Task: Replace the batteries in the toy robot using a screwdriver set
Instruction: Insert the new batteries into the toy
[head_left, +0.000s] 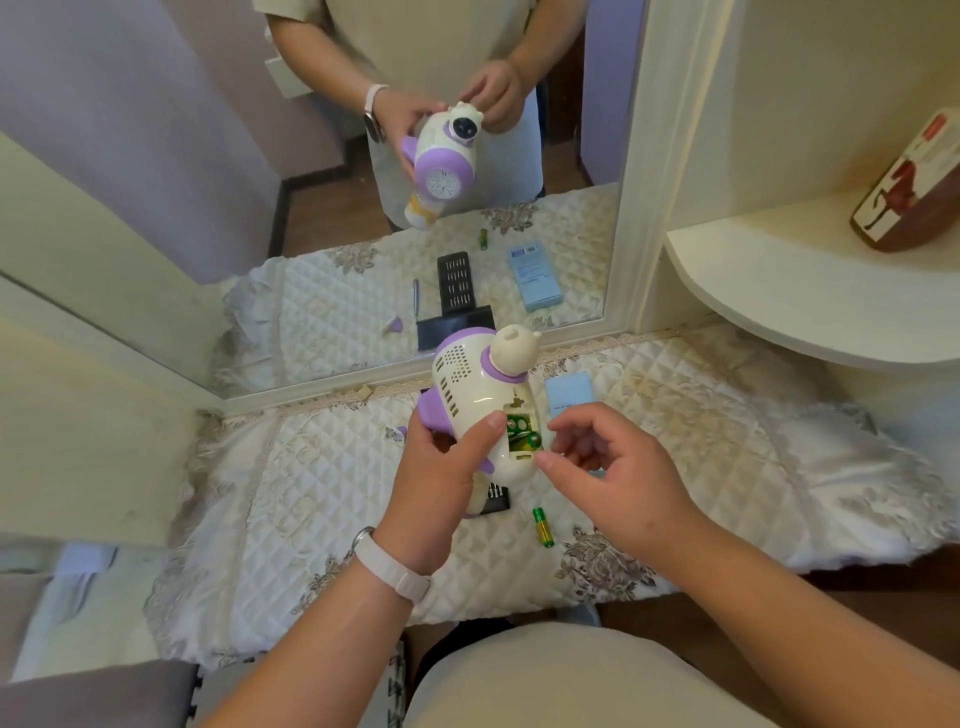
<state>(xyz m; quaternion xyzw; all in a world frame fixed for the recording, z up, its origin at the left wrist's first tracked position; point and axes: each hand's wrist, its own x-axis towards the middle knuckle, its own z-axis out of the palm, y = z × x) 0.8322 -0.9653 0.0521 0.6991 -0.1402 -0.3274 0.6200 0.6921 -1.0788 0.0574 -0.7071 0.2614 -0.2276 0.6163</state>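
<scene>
My left hand (441, 467) grips a cream and purple toy robot (478, 384), held above the table with its back toward me. Its battery compartment (522, 431) is uncovered and green batteries sit inside. My right hand (608, 457) hovers at the compartment's right edge, fingers curled and apart, holding nothing that I can see. One loose green and gold battery (543, 527) lies on the quilted cloth (322, 499) below the toy. Under my left hand, a corner of the black screwdriver bit case (496, 499) peeks out.
A mirror (363, 234) stands against the wall behind the table and reflects the toy, the bit case, a screwdriver and a purple cover. A light blue box (569, 392) lies to the right of the toy. A shelf (810, 291) at right carries a brown bottle (909, 182).
</scene>
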